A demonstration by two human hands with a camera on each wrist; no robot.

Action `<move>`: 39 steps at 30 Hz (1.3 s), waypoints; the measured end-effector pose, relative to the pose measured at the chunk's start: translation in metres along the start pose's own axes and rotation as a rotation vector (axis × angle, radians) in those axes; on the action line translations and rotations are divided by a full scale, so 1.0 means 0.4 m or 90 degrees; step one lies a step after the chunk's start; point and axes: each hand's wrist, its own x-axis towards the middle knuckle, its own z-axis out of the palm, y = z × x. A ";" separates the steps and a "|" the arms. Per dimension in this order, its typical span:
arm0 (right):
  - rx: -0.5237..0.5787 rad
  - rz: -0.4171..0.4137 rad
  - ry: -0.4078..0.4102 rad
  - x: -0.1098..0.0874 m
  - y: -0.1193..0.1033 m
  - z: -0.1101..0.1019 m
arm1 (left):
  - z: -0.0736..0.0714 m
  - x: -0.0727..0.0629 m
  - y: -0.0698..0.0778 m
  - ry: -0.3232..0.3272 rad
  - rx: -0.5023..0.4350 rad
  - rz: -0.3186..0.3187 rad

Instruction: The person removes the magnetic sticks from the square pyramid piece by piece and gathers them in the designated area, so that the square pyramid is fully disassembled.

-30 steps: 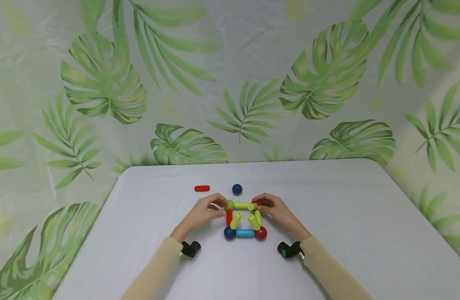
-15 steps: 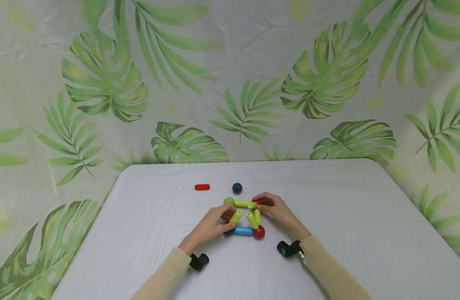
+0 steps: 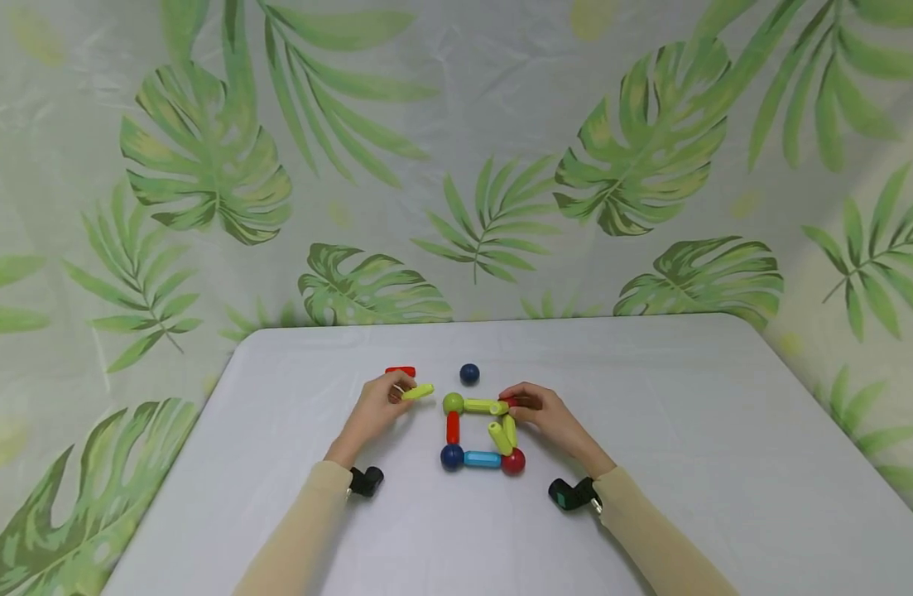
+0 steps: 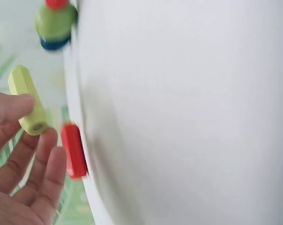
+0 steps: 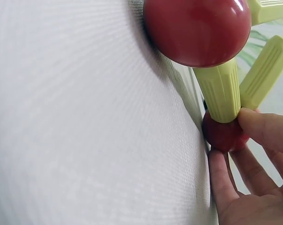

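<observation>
My left hand (image 3: 370, 414) pinches a yellow-green magnetic rod (image 4: 29, 101) between thumb and fingers, raised left of a square of rods and balls. At the square's far right corner, my right hand (image 3: 549, 418) grips a red ball (image 5: 221, 133), with a yellow-green rod (image 5: 263, 72) standing up from it. The other corners are a green ball (image 3: 453, 403), a dark blue ball (image 3: 452, 457) and a near red ball (image 3: 512, 461). A red rod (image 3: 453, 429), a light blue rod (image 3: 482, 459) and yellow-green rods join them. Another yellow-green rod (image 3: 499, 439) rises from the near red ball.
Behind the left hand lies a loose red rod (image 3: 401, 371), partly covered by it in the head view. A loose dark blue ball (image 3: 469, 374) sits beyond the square. The white table (image 3: 650, 372) ends at a leaf-patterned cloth (image 3: 501, 124).
My left hand went from the green ball to the near blue ball, took the upright yellow-green rod off it, and carried it away to the far left. My right hand stayed in place.
</observation>
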 end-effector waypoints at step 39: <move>-0.003 -0.023 0.002 -0.008 -0.004 0.002 | 0.179 0.034 0.147 -0.118 -0.078 0.139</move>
